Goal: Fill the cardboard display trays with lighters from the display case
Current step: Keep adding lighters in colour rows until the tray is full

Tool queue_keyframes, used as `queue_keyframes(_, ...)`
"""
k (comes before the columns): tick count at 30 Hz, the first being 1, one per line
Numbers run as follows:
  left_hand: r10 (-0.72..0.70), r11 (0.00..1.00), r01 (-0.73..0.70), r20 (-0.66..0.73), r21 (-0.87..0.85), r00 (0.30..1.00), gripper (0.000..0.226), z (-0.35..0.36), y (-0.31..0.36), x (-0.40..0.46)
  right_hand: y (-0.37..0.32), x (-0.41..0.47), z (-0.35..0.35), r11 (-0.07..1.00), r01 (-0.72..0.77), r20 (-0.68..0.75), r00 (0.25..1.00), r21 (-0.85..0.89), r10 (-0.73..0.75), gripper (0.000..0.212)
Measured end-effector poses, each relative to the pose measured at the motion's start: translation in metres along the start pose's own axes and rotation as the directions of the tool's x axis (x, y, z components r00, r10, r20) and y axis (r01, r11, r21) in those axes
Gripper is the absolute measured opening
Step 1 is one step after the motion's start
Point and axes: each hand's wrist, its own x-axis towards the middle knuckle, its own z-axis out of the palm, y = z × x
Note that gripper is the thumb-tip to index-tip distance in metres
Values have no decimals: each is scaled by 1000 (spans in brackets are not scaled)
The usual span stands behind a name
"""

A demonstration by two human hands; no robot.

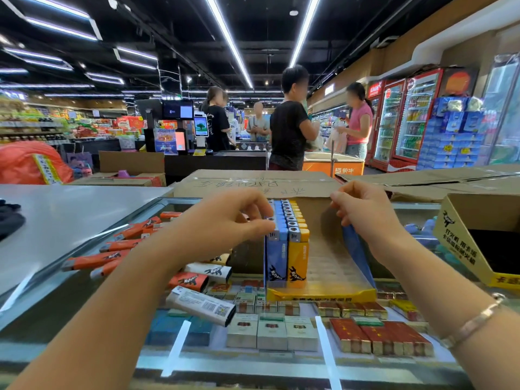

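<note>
A cardboard display tray (320,294) with a yellow front lip stands on the glass counter. Inside it, at the left, stand rows of blue lighters (277,254) and yellow lighters (298,257); the tray's right part holds none. My left hand (233,218) pinches the tops of the leftmost blue lighters. My right hand (363,212) grips the tray's blue right side flap (357,249). Loose orange lighters (112,254) and white lighters (201,305) lie on the glass to the left.
A second cardboard tray (461,237) stands at the right. Cigarette packs (380,339) lie under the glass counter (253,358). Flattened cardboard boxes (253,182) lie behind the tray. Several people stand at a checkout (213,159) beyond, with drink fridges at the right.
</note>
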Motion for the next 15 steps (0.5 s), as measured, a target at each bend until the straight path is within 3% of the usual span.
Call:
queue_keyframes(2, -36, 999, 38, -48, 39, 998, 8, -3, -8, -13, 1, -2, 4, 997, 60, -80, 995, -48, -63, 14)
queue_keyframes(4, -102, 991, 102, -8, 86, 995, 14, -9, -19, -28, 2, -5, 7, 987, 101, -110, 987, -128, -115, 10)
queue_keyframes(6, -240, 970, 229, 149, 87, 959, 29, -14, -29, -46, 7, -6, 10, 970, 92, -58, 993, -223, -107, 23)
queue_keyframes(9, -387, 900, 432, 357, -53, 850, 51, -14, -35, -71, 12, -11, 14, 977, 19, 17, 1000, -214, -16, 48)
queue_keyframes(15, -328, 928, 264, 238, 263, 914, 33, -2, -42, -76, 13, -13, 19, 964, 22, -10, 1000, -264, -26, 51)
